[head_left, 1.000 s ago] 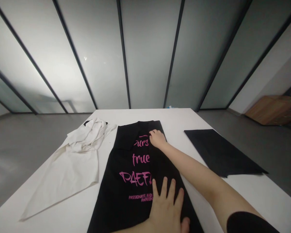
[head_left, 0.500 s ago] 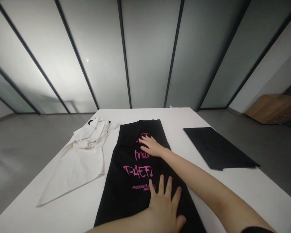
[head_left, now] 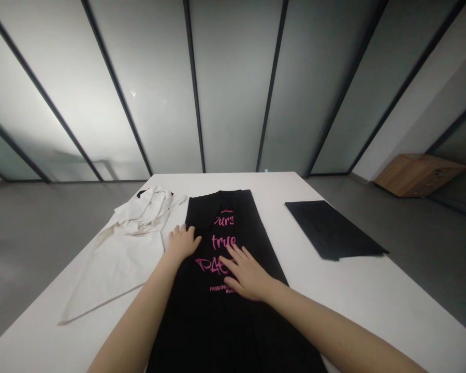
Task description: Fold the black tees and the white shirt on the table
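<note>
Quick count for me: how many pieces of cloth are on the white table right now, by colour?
Black: 2 (pink-lettered black garment, flat black cloth)
White: 1 (crumpled white cloth)
Total: 3

Frosted glass partition point(head_left: 233, 88), black frames point(head_left: 270, 88), grey floor point(head_left: 42, 248), low wooden cabinet point(head_left: 417, 175)

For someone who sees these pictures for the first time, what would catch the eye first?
The black shirt with bright pink lettering lies down the middle of the white table. The left hand presses near its left edge, and the right hand lies over the lettering. A crumpled white cloth lies left, a flat black cloth right.
</note>
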The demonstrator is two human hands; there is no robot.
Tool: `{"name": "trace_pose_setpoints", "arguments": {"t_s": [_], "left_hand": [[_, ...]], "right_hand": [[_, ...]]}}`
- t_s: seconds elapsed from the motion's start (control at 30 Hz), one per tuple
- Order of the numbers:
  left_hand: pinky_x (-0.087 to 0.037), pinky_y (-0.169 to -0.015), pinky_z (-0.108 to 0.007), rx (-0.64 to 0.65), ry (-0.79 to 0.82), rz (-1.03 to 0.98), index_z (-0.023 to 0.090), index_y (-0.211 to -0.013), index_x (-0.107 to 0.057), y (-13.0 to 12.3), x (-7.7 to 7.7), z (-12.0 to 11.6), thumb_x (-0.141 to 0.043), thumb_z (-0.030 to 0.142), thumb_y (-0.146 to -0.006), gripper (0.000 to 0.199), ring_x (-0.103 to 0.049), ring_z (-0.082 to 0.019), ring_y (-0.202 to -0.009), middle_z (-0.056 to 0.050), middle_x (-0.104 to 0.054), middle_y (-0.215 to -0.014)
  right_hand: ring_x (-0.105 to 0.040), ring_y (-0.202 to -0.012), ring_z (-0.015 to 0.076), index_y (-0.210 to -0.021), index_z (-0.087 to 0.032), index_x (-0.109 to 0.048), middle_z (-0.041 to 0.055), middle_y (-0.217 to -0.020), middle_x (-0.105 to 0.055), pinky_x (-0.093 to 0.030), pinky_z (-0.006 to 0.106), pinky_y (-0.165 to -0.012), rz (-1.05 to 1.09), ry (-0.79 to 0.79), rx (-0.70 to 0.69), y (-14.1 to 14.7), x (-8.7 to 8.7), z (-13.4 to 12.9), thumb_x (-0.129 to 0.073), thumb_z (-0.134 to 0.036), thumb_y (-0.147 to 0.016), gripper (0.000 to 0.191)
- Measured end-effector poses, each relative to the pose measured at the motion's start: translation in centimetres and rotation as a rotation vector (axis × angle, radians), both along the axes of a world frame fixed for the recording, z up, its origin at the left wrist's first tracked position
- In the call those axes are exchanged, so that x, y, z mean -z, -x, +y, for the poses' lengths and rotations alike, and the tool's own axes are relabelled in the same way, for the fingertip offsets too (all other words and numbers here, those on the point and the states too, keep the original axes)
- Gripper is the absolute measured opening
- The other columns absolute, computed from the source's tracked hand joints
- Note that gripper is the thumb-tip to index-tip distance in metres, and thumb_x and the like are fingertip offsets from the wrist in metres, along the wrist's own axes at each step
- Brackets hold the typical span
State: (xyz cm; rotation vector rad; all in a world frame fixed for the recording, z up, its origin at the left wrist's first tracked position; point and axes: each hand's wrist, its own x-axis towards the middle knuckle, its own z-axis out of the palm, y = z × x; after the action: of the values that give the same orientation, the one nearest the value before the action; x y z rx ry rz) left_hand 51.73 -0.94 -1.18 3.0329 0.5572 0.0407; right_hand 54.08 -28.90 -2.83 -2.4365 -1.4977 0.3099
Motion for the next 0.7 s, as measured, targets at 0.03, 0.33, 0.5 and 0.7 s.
{"name": "trace_pose_setpoints", "arguments": {"t_s": [0.03, 0.33, 0.5, 0.7], "left_hand": [[-0.044, -0.108, -0.061, -0.036, 0.004, 0.014, 0.023, -0.142, -0.061, 0.0, 0.8, 1.3, -0.053, 0.051, -0.1, 0.051, -0.053, -0.044, -0.137, -0.02, -0.061, -0.146], [-0.045, -0.111, -0.053, 0.136, 0.256, -0.269, 0.027, -0.134, -0.062, -0.7, 4.8, 7.1, -0.059, 0.05, -0.095, 0.045, -0.064, -0.034, -0.127, -0.011, -0.069, -0.137], [-0.053, -0.1, -0.042, 0.07, 0.508, -0.454, 0.023, -0.139, -0.056, -1.7, 5.2, 7.6, -0.049, 0.045, -0.099, 0.046, -0.072, -0.027, -0.114, -0.009, -0.076, -0.123], [-0.05, -0.099, -0.041, -0.023, 0.277, -0.304, 0.022, -0.13, -0.067, -1.6, 4.6, 7.7, -0.052, 0.035, -0.097, 0.038, -0.072, -0.027, -0.099, -0.006, -0.077, -0.1]], "right_hand": [[-0.012, -0.164, 0.0367, -0.167, -0.029, -0.037, 0.0145, -0.177, -0.018, -0.009, 0.062, -0.13, 0.021, 0.004, -0.051, 0.9, -0.4, -0.1, -0.047, -0.058, -0.107, 0.068], [-0.036, -0.156, 0.0366, -0.159, -0.034, -0.048, 0.014, -0.168, -0.041, -0.025, 0.063, -0.125, 0.082, -0.095, -0.467, 10.5, -2.0, 1.9, -0.048, -0.067, -0.105, 0.064], [-0.074, -0.096, 0.0273, -0.14, -0.031, -0.064, 0.0077, -0.113, -0.076, -0.059, 0.042, -0.083, 0.012, -0.113, -0.401, 13.0, -1.6, 7.0, -0.054, -0.052, -0.103, 0.043], [-0.077, -0.078, 0.027, -0.122, -0.03, -0.069, 0.0045, -0.099, -0.079, -0.059, 0.039, -0.066, -0.046, -0.087, -0.388, 15.0, 0.1, 9.6, -0.049, -0.057, -0.103, 0.038]]}}
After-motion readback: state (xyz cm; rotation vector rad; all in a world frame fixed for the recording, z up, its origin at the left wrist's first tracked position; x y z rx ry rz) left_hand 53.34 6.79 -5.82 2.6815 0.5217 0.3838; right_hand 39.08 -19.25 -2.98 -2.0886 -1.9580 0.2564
